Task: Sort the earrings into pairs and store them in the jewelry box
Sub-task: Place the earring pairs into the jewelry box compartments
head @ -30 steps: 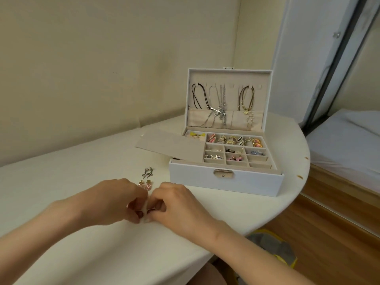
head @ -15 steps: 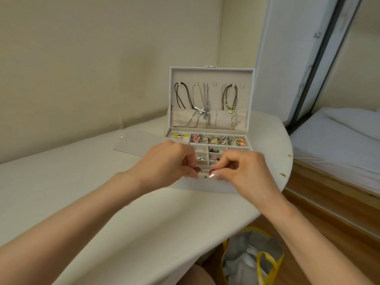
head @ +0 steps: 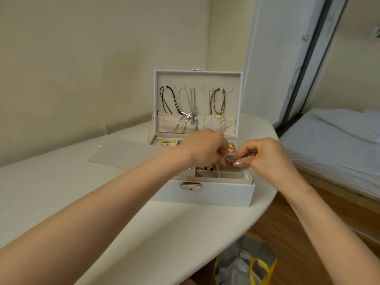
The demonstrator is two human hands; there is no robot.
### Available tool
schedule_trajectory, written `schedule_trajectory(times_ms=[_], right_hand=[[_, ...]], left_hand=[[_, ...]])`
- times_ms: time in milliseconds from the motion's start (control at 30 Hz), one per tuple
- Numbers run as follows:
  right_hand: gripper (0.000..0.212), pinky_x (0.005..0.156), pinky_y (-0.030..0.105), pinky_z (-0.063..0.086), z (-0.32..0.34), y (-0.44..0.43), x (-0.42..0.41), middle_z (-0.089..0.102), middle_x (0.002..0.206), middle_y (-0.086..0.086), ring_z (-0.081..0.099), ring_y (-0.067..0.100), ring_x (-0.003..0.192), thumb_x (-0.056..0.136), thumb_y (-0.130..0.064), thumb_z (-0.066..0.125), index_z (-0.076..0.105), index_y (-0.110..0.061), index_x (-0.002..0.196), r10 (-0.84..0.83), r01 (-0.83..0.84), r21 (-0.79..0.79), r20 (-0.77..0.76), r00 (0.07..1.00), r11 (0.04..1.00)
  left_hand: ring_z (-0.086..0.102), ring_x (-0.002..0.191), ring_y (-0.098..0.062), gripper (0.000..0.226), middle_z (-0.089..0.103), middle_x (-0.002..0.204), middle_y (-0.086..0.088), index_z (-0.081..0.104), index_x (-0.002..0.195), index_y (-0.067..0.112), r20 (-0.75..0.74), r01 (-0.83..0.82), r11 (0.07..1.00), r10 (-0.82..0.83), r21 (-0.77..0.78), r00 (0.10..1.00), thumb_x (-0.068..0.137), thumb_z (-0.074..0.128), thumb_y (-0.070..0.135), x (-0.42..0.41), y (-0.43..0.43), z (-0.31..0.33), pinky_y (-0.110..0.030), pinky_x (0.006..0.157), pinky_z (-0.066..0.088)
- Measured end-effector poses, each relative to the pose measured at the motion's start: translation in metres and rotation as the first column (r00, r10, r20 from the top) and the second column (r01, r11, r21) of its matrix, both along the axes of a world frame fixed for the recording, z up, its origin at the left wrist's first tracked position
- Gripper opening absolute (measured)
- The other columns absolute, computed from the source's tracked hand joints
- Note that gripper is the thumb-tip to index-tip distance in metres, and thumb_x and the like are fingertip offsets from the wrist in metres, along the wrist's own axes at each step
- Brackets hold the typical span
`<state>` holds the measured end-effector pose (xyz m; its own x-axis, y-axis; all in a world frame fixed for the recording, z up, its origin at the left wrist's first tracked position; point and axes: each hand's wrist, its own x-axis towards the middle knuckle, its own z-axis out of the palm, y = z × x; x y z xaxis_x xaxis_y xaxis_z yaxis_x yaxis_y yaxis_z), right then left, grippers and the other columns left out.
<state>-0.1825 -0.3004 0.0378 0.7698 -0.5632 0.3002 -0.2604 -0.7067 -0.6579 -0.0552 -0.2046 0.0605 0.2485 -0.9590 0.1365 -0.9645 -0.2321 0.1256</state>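
A grey pad (head: 123, 153) lies flat on the table (head: 61, 182), touching the left side of the box (head: 205, 194). The box stands open, with necklaces (head: 191, 112) hanging inside its upright lid (head: 197, 79). Yellow earrings (head: 165, 141) sit in the box's back-left compartment, and pink earrings (head: 204, 168) lie in a middle one.

The left hand (head: 203, 147) hovers over the box's centre with its fingers curled and tips pinched. The right hand (head: 265, 155) is over the box's right compartments, pinched the same way, and the fingertips of both hands nearly meet. Whether either pinch holds an earring is too small to tell.

A yellow-handled bag (head: 246, 264) sits on the floor in front of the box, below the table edge. A bed (head: 339, 140) lies to the right of the box.
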Motion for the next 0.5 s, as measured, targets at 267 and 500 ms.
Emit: schedule_trajectory(times_ms=[267,500], right_hand=[[0.027,0.078,0.035,0.052,-0.004,-0.002,0.009,0.067,0.08,-0.006,0.06,0.017,0.085,0.075,-0.01,0.074,0.068,-0.034,0.066,-0.045,0.007,-0.182,-0.208,0.977,0.983],[0.019,0.064,0.03,0.039,-0.007,0.002,0.016,0.052,0.095,0.0,0.047,0.018,0.085,0.082,-0.012,0.064,0.074,-0.022,0.094,-0.175,0.046,-0.423,-0.271,0.947,0.905]], left_hand=[[0.061,0.077,-0.022,0.021,0.057,0.072,0.0,0.069,0.088,0.018,0.048,-0.009,0.978,-0.001,0.21,0.999,0.083,0.053,0.005,-0.005,-0.019,0.001,-0.028,0.063,0.047],[0.059,0.09,-0.023,0.02,0.054,0.076,0.0,0.051,0.068,0.02,0.199,-0.096,0.966,0.047,0.24,0.979,0.084,0.051,0.007,-0.017,-0.028,0.006,-0.028,0.065,0.038]])
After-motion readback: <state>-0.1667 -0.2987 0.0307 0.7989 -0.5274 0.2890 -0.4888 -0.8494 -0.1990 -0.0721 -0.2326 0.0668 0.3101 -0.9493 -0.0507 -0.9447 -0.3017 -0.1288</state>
